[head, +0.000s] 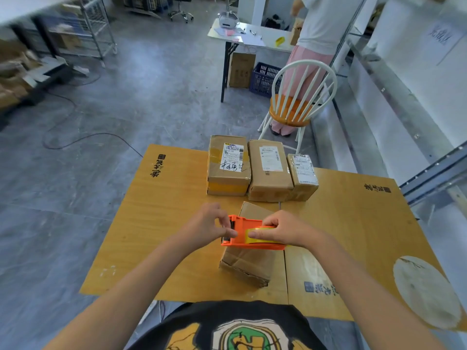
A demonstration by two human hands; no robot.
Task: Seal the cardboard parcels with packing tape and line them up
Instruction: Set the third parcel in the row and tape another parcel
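An orange tape dispenser (pixel 242 242) with a yellowish tape roll hovers over a creased cardboard parcel (pixel 249 265) lying in front of me on the wooden table (pixel 161 223). My right hand (pixel 283 232) grips the dispenser around the roll. My left hand (pixel 209 226) pinches at the dispenser's cutter end, where the tape end comes out. Three labelled parcels stand side by side at the table's far edge: a large one (pixel 227 165), a middle one (pixel 269 170) and a small one (pixel 303 175).
A white chair with an orange seat (pixel 295 102) stands just beyond the table. Behind it a person (pixel 316 34) stands at a folding table (pixel 242 36). A metal rack (pixel 379 84) runs along the right. A cable (pixel 75 140) trails across the grey floor.
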